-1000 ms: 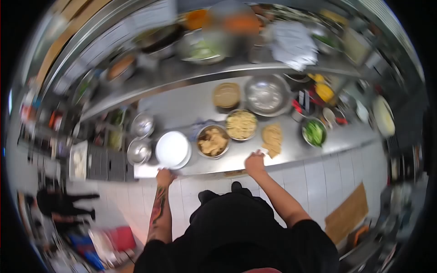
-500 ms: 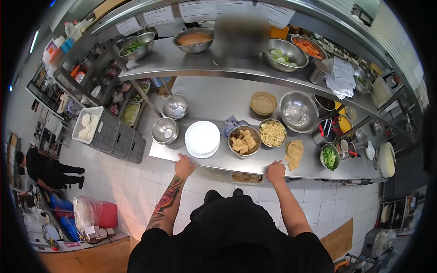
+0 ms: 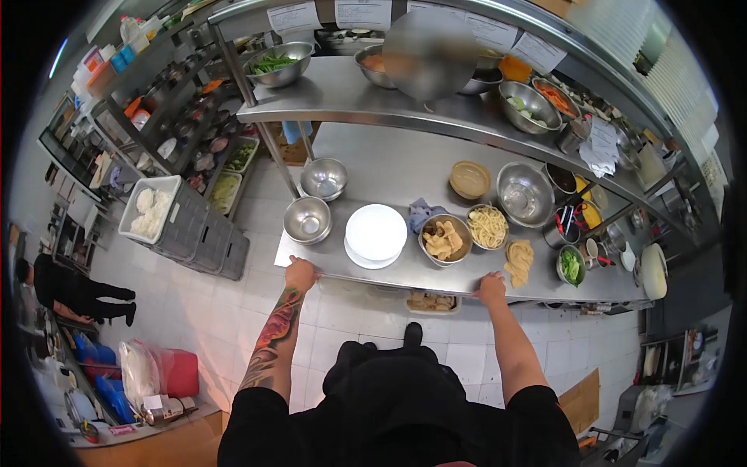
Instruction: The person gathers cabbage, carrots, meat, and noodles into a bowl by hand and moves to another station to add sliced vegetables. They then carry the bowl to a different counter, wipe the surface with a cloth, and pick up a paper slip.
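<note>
My left hand (image 3: 301,274) rests at the front edge of the steel counter (image 3: 342,268), left of a stack of white plates (image 3: 376,233); its fingers look curled at the edge. My right hand (image 3: 491,288) is at the same edge, nearest to a tan cloth (image 3: 518,262), its fingers bent on the rim. Between the hands stand a bowl of brown fried pieces (image 3: 444,238) and a bowl of pale noodles (image 3: 488,226), with a grey-blue cloth (image 3: 425,212) behind. Two empty steel bowls (image 3: 307,220) sit above my left hand.
A shelf (image 3: 350,110) above the counter holds bowls of green beans (image 3: 278,64) and cut vegetables (image 3: 530,107). A large steel bowl (image 3: 524,194) and a bowl of greens (image 3: 570,265) stand right. Grey crates (image 3: 202,241) are left. Another person (image 3: 74,288) stands far left.
The view has shifted, so the counter and its bowls appear further right. My left hand has moved left along the edge, away from the plates. My right hand remains near the tan cloth.
</note>
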Demonstrator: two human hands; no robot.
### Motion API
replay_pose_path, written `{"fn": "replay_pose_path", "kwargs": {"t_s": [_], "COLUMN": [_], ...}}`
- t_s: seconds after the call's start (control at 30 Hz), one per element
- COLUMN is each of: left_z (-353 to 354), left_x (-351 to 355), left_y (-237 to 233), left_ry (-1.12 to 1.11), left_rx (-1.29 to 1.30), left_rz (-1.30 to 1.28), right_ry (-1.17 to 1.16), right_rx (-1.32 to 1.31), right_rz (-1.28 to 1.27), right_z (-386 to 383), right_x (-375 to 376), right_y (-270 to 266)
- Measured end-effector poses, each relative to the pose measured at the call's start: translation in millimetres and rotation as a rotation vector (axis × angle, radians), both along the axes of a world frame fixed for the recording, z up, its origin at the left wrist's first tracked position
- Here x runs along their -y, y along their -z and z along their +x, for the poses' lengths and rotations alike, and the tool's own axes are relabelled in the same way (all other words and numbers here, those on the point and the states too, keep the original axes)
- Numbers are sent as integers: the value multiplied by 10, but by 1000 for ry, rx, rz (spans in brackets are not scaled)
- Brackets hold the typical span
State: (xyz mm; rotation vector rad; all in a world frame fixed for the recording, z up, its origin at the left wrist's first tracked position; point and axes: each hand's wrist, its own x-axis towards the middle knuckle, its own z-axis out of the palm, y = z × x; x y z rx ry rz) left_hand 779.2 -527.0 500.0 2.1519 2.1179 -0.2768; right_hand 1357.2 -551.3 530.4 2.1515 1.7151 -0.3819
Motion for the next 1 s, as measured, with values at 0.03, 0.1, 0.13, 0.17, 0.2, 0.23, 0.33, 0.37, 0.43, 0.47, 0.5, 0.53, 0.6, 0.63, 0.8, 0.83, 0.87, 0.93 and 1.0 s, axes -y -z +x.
{"fn": "replay_pose_path", "kwargs": {"t_s": [0.03, 0.1, 0.13, 0.17, 0.2, 0.23, 0.33, 0.37, 0.43, 0.47, 0.5, 0.53, 0.6, 0.63, 0.8, 0.83, 0.87, 0.93, 1.0], "left_z": [20, 73, 97, 103, 91, 78, 60, 73, 75, 61, 47, 46, 69, 76, 48, 56, 71, 81, 101], "left_x": [-37, -63, -52, -46, -45, -42, -15, -19, -11, 0, -2, -31, -37, -30, -25, -22, -30, -29, -46], "left_y": [-7, -92, -227, -298, -265, -216, -177, -170, -166, -161, -163, -175, -200, -212, -187, -178, -172, -223, -277], "left_ry": [-8, -13, -1, 10, 9, 20, 11, -9, 16, 48, 47, 47, 48, 42, 19, 17, 19, 11, 3], "left_rx": [-4, 0, 21, 38, 37, 17, 12, 27, 13, -6, -10, -6, -1, 1, 21, 9, -3, 15, 33], "left_rz": [-33, -75, -102, -126, -126, -89, -48, -41, -11, 20, 10, -16, -37, -27, -21, -8, 4, -22, -43], "right_ry": [7, 38, 39, 36, 32, 32, 27, 15, -7, -22, -35, -35, -3, -4, 10, 5, 6, 8, 25], "right_rx": [10, -3, 3, 3, 0, -3, 24, 58, 90, 100, 109, 105, 95, 95, 87, 90, 68, 49, 66], "right_rz": [-3, 100, 95, 57, 21, 23, -33, -49, -75, -80, -85, -90, -71, -68, -45, -49, -30, -13, 1], "right_z": [38, 97, 94, 78, 27, 2, 28, 42, 13, 16, 9, 26, 72, 79, 94, 97, 102, 93, 101], "right_x": [13, 55, 83, 83, 67, 39, 0, -29, -49, -59, -49, -49, -81, -85, -97, -85, -62, -26, -32], "right_y": [83, 232, 185, 127, 73, 69, 85, 125, 112, 92, 83, 132, 204, 209, 262, 250, 236, 227, 267]}}
